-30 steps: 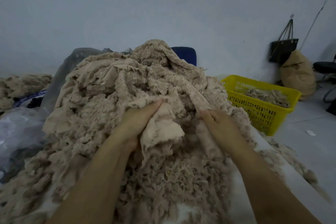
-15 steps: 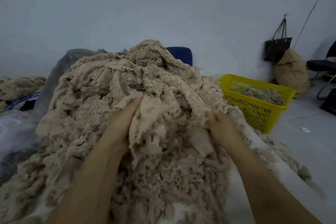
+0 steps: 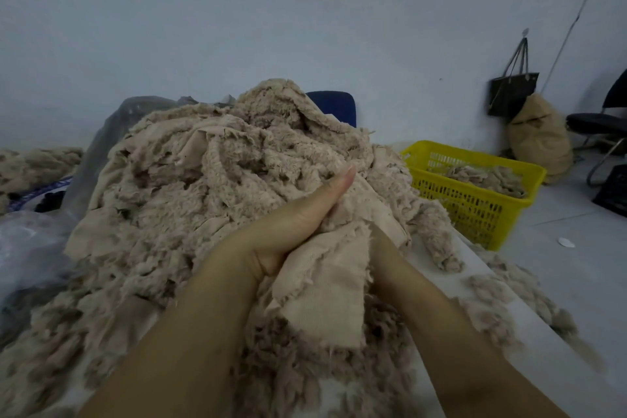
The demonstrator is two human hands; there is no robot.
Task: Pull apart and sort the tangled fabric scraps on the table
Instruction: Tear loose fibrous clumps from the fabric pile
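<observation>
A tall heap of tangled beige fabric scraps [image 3: 203,187] covers the white table [image 3: 481,309]. In front of the heap, my left hand [image 3: 288,231] grips a flat, frayed beige scrap [image 3: 322,302] with the thumb pointing up and away. My right hand [image 3: 385,253] reaches in from the right and meets the same scrap. Only its wrist shows, because the cloth covers its fingers. The scrap hangs down between my two forearms, its lower edge over the fluffy pieces below.
A yellow plastic basket [image 3: 475,154] with some scraps in it stands on the floor at the right. Behind it a tan sack [image 3: 539,136] and a black bag [image 3: 512,92] sit against the wall. Clear plastic sheeting [image 3: 30,248] lies at the left. Loose scraps [image 3: 529,295] trail off the table's right edge.
Both hands have come together at the middle. The left hand moved right and now clasps the flat scrap, which is lifted off the heap and covers the right hand's fingers.
</observation>
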